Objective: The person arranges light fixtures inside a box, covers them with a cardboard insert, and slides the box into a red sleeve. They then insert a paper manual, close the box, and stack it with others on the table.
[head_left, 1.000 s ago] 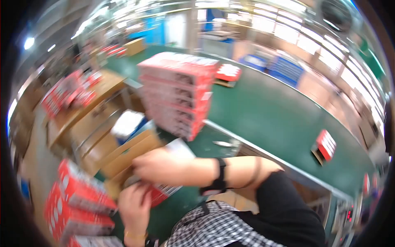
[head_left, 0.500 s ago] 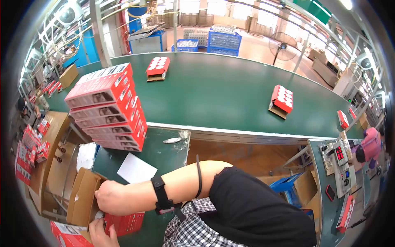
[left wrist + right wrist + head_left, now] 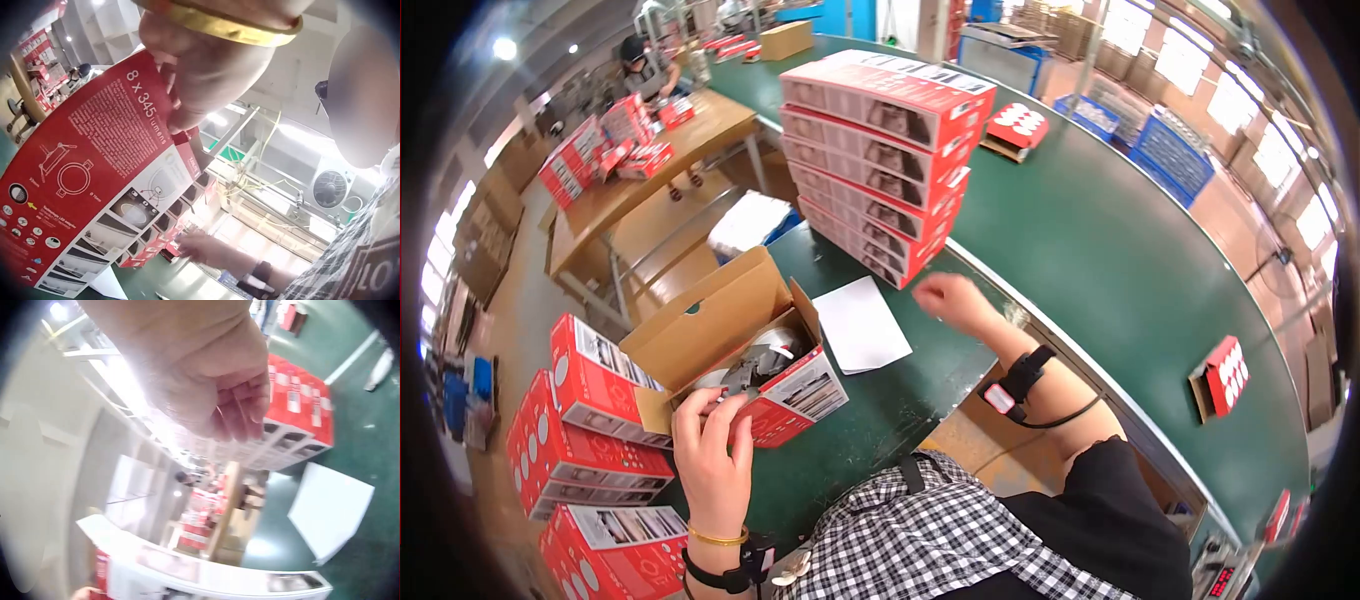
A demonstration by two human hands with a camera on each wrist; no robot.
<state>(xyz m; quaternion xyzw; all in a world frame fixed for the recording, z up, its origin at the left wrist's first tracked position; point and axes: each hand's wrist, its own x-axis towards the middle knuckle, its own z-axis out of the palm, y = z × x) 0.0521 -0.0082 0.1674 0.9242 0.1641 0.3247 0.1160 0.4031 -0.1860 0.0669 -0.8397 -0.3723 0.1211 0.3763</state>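
An open red cardboard box point(image 3: 797, 401) stands on the green bench in the head view, its brown flap point(image 3: 700, 320) raised. White and grey light fittings point(image 3: 765, 358) fill part of it. My left hand point(image 3: 713, 465) holds the box's near-left edge, fingertips over the rim; the left wrist view has the thumb against the printed red side point(image 3: 94, 144). My right hand point(image 3: 960, 300) is away from the box, loosely curled with nothing in it, beside the tall stack of red boxes point(image 3: 880, 160). A white sheet of paper point(image 3: 863, 325) lies between box and stack.
More red boxes point(image 3: 600, 440) are piled at the left. Behind the bench runs a long green conveyor point(image 3: 1100, 230) carrying a few small red boxes point(image 3: 1225, 375). A wooden table point(image 3: 625, 215) with red cartons stands at the back left, a person point(image 3: 645, 70) beyond it.
My right hand has left the open box and moved toward the stack, uncovering the fittings inside. The left hand stays at the box's edge. The head view has swung about.
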